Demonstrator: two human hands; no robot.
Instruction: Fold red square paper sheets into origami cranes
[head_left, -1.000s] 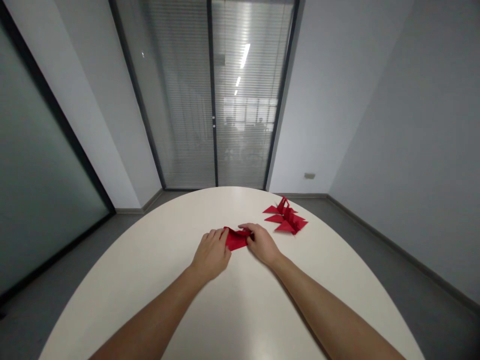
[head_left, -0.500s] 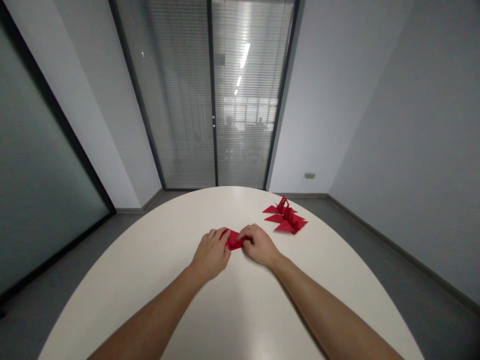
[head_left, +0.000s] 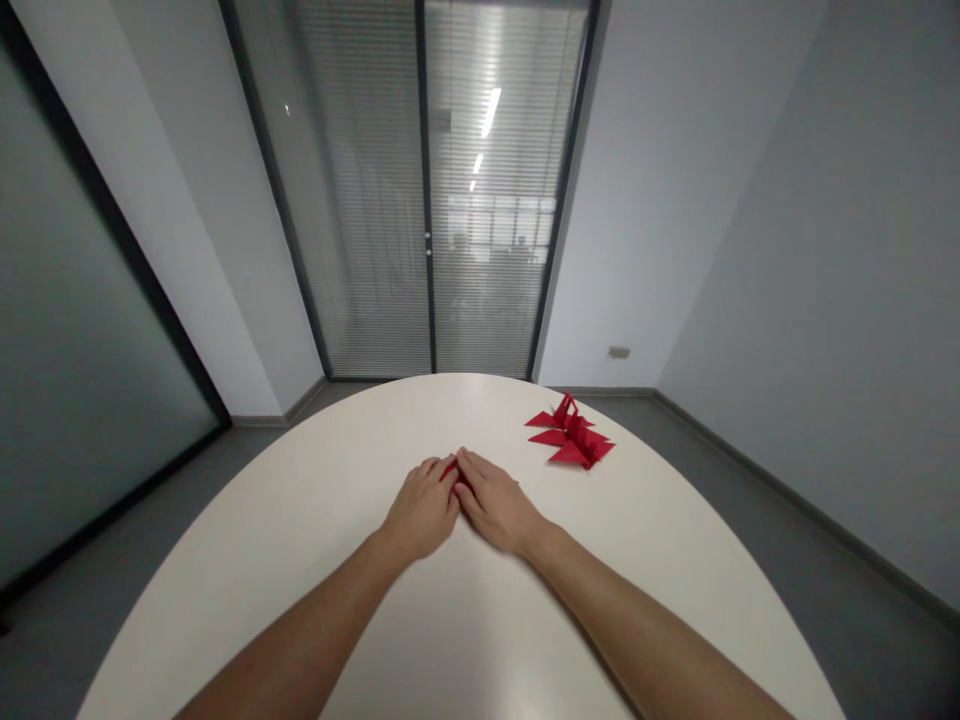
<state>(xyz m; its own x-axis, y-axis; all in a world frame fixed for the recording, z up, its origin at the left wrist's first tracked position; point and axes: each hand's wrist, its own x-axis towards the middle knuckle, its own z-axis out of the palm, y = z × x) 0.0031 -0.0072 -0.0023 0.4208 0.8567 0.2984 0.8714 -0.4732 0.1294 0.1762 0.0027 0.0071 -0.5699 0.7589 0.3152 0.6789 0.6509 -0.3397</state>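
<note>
A folded piece of red paper (head_left: 448, 468) lies on the white table, mostly hidden beneath my hands. My left hand (head_left: 422, 508) grips its left end, fingers bent over it and thumb along the near side. Stretched flat across the rest of the paper is my right hand (head_left: 496, 502), its fingertips meeting those of the left. Only a thin red strip shows between the left fingers.
Several red origami cranes (head_left: 574, 435) stand close together at the far right of the round white table (head_left: 315, 500). Past the table's far edge is a glass partition (head_left: 487, 300) with blinds, and grey walls rise on both sides.
My right hand has moved left along the red paper and flattened from a curled pinch, covering the part that showed. My left hand has stayed in place.
</note>
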